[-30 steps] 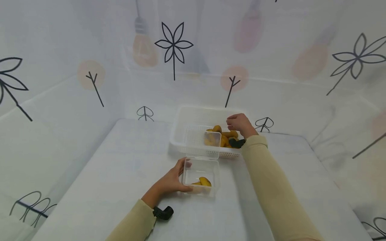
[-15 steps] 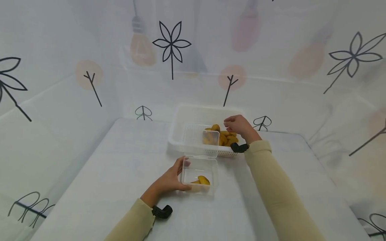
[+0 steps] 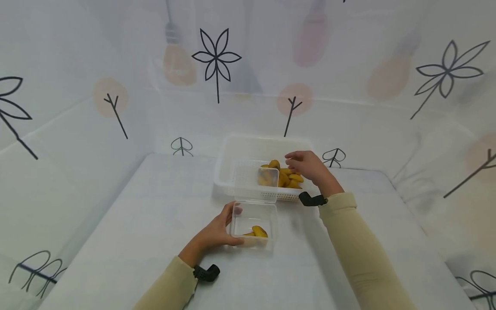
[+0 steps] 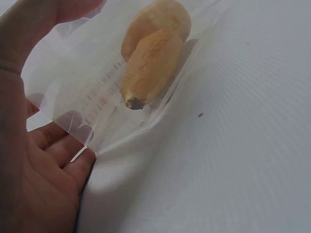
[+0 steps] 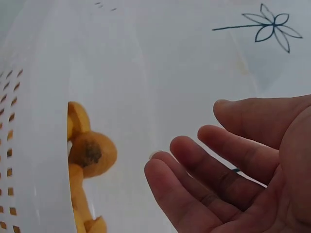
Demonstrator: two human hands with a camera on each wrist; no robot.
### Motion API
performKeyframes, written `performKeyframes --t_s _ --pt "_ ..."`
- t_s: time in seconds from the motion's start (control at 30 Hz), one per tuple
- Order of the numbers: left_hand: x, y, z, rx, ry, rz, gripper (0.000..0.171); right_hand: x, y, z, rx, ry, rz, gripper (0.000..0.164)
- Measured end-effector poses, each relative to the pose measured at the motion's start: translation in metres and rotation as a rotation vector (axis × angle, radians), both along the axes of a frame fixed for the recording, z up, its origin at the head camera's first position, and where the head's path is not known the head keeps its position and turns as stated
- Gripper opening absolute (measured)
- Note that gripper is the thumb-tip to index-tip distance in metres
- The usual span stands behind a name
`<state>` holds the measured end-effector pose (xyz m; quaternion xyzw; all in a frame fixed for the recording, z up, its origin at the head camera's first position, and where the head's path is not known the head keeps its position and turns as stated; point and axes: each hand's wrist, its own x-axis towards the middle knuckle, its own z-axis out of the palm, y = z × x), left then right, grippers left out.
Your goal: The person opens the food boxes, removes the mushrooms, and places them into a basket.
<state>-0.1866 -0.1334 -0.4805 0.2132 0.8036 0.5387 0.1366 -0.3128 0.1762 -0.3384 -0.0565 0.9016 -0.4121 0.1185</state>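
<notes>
My left hand point(image 3: 215, 232) grips a clear plastic box point(image 3: 253, 219) by its left side, thumb at the front and fingers toward the back. The box's lid point(image 3: 253, 185) lies folded back, overlapping the basket in the head view. Inside the box are two short yellow fruits point(image 4: 153, 68) that look like small bananas. My right hand point(image 3: 310, 170) is over the right part of a white basket point(image 3: 222, 172), fingers loosely bent with nothing between them. More of the same yellow fruits point(image 5: 92, 155) lie in the basket, partly hidden by its wall in the right wrist view.
The white table point(image 3: 155, 215) carries the basket at its back edge, with the box just in front. Printed white cloth point(image 3: 255, 116) rises behind the basket and along both sides. The basket's wall point(image 5: 34, 145) has rows of small holes.
My right hand has drawn slightly toward me and to the right over the basket, uncovering more fruit. My left hand keeps its grip on the box. The head view has shifted a little.
</notes>
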Motion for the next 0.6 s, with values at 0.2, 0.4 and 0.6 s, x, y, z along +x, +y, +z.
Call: performKeyframes --t_s 0.2,0.4,0.6 --pt "0.0 0.0 0.0 -0.007 0.009 -0.009 0.108 0.017 0.0 0.006 -0.047 0.041 0.038 0.044" --pt "0.0 0.001 0.001 -0.013 0.0 0.003 0.107 0.031 0.001 0.008 -0.029 0.081 0.042 0.044" --pt "0.0 0.001 0.001 0.001 -0.013 0.0 0.107 0.044 0.001 0.007 -0.029 0.083 0.044 0.044"
